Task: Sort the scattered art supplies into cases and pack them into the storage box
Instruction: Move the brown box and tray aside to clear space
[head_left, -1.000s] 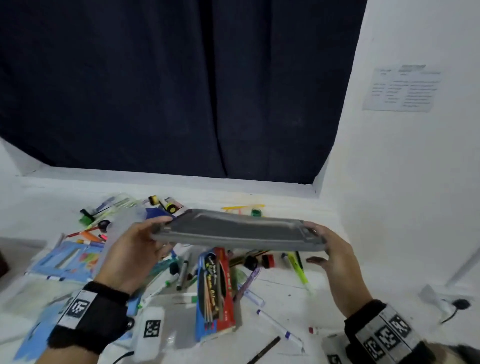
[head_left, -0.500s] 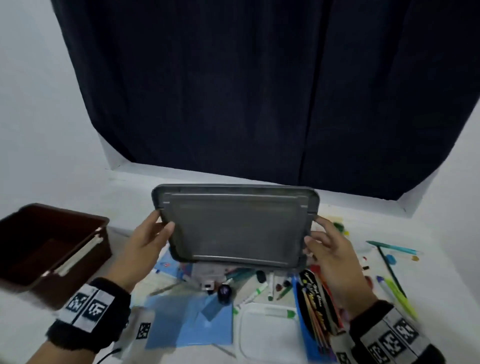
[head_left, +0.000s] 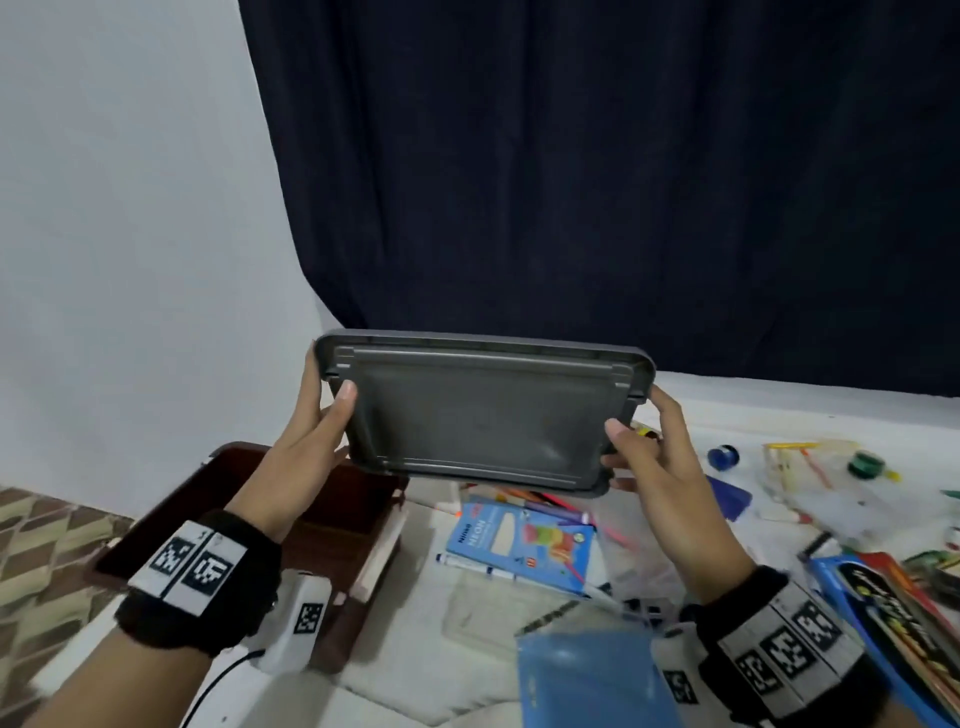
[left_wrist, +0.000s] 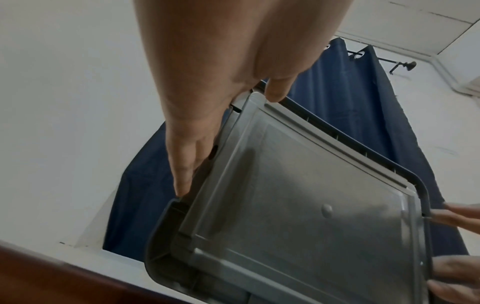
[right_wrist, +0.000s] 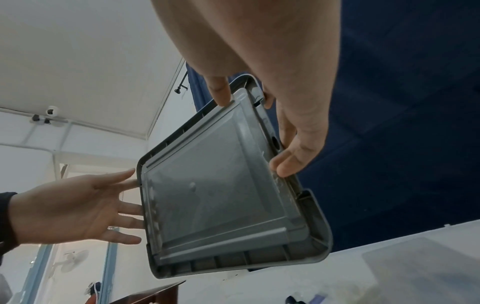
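We faced a dark navy curtain (head_left: 597, 182) that filled most of the view, with a plain white wall (head_left: 119, 234) to its left and, in the left wrist view, a curtain rod (left_wrist: 384, 60) near a white ceiling. Below it lay a white surface (head_left: 415, 660) strewn with art supplies; whether it was a desk we could not tell, and a patterned floor (head_left: 36, 545) showed at the far left. A brown storage box (head_left: 332, 525) stood open at the left of that surface. Above it and a little to its right we held a grey lid (head_left: 483, 415) in the air, its long axis running left to right, its ribbed underside tilted toward us and its far edge raised. Our left hand (head_left: 306, 452) kept a grip on the lid's left short edge, thumb on the near face and fingers behind. Our right hand (head_left: 654, 462) gripped the right short edge the same way. Under the lid lay a blue box of neon colours (head_left: 519, 545), a white marker (head_left: 478, 569) just beside it, a blue packet (head_left: 592, 675) nearer us, and small blue (head_left: 723, 457) and green (head_left: 865, 464) paint pots at the right.
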